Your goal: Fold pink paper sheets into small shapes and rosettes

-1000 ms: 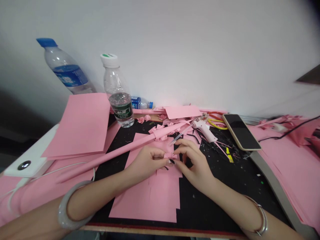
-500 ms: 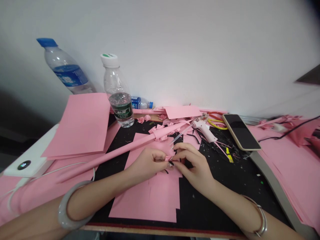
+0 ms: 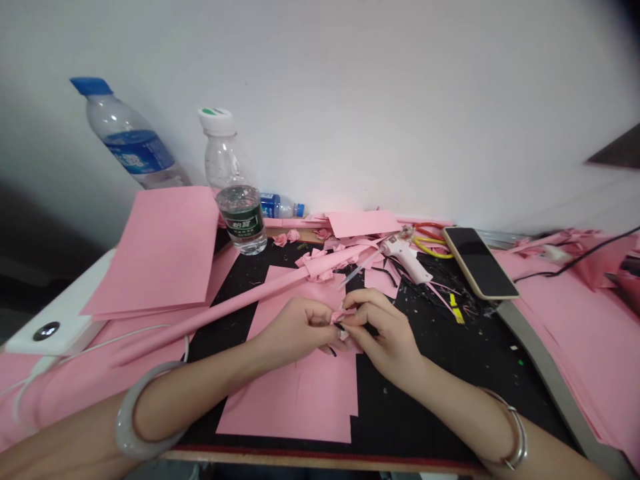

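Between the fingertips of both hands is a small folded pink paper piece (image 3: 338, 317), partly covered by the fingers. My left hand (image 3: 300, 327) pinches it from the left, thumb against fingers. From the right, my right hand (image 3: 385, 330) pinches the same piece, its fingers curled. Beneath the hands lie pink paper sheets (image 3: 287, 407) on a black mat. Just beyond them, a long rolled pink paper tube (image 3: 225, 310) slants across, with folded pink paper pieces at its far end. A white and pink glue gun (image 3: 407, 260) lies past my right hand, its clear glue stick pointing toward the fingers.
At left stand a water bottle (image 3: 243, 213), a blue-capped bottle (image 3: 133, 143), a stack of pink paper (image 3: 155, 253) and a white device (image 3: 55, 327) with a cable. At right are a phone (image 3: 480, 263), pliers with yellow and red handles (image 3: 433, 247) and more pink sheets (image 3: 585, 333).
The fingers have shifted slightly around the small pink paper piece, which both hands still pinch. The whole view has moved a little; the other things lie as before.
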The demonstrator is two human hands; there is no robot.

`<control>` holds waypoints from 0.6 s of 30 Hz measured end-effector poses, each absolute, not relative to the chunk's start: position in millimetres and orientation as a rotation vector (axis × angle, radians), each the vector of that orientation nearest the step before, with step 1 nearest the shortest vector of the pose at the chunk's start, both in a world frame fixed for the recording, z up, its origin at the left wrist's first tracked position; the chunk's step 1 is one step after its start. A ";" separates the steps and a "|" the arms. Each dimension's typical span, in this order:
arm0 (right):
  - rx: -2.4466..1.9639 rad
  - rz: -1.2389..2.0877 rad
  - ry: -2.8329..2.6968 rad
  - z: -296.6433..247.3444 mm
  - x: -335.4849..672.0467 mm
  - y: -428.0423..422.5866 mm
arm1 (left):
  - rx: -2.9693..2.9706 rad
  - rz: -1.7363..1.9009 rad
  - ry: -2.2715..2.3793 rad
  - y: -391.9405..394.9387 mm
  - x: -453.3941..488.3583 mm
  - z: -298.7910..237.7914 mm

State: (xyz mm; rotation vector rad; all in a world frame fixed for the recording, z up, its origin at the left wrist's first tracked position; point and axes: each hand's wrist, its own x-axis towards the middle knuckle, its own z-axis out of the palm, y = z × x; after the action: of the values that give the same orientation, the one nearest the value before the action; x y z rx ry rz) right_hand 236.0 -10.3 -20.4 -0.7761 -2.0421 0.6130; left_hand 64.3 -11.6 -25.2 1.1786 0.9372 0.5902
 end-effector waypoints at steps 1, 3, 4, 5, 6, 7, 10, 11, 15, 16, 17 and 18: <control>-0.761 0.606 -2.060 -20.2 237.5 -9.7 | 1.165 0.588 0.934 -11.3 63.8 -24.7; -0.740 0.612 -2.098 -19.7 240.5 -8.6 | 1.139 0.598 0.932 -10.0 62.5 -24.5; -0.736 0.626 -2.113 -19.3 241.8 -8.1 | 1.125 0.609 0.932 -9.3 61.8 -24.7; -0.733 0.647 -2.125 -18.9 243.0 -7.8 | 1.112 0.621 0.930 -8.4 61.1 -25.1; -0.732 0.671 -2.132 -18.5 244.1 -7.5 | 1.098 0.631 0.928 -7.7 60.6 -25.5; -0.734 0.694 -2.136 -18.1 244.9 -7.2 | 1.086 0.638 0.926 -7.0 60.1 -25.7; -0.755 0.746 -2.141 -17.0 246.8 -6.4 | 1.062 0.644 0.929 -5.8 59.6 -25.4; -0.759 0.761 -2.140 -16.6 247.3 -6.1 | 1.055 0.642 0.932 -5.6 59.6 -24.9; -0.749 0.858 -2.114 -14.7 248.8 -4.2 | 1.046 0.637 0.960 -5.3 60.2 -22.6; -0.743 0.888 -2.104 -14.3 248.9 -3.9 | 1.055 0.633 0.973 -5.3 60.4 -22.1; -0.741 0.913 -2.091 -14.1 248.9 -3.6 | 1.067 0.626 0.983 -5.3 60.6 -21.8; -0.749 0.929 -2.072 -14.1 248.9 -3.4 | 1.084 0.615 0.989 -5.4 60.8 -21.6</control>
State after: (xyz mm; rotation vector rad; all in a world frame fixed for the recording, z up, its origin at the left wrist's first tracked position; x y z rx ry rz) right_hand 248.9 -3.4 -14.1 -0.7486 -2.0721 0.9288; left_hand 60.8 -5.4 -21.6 1.0842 0.9893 0.6155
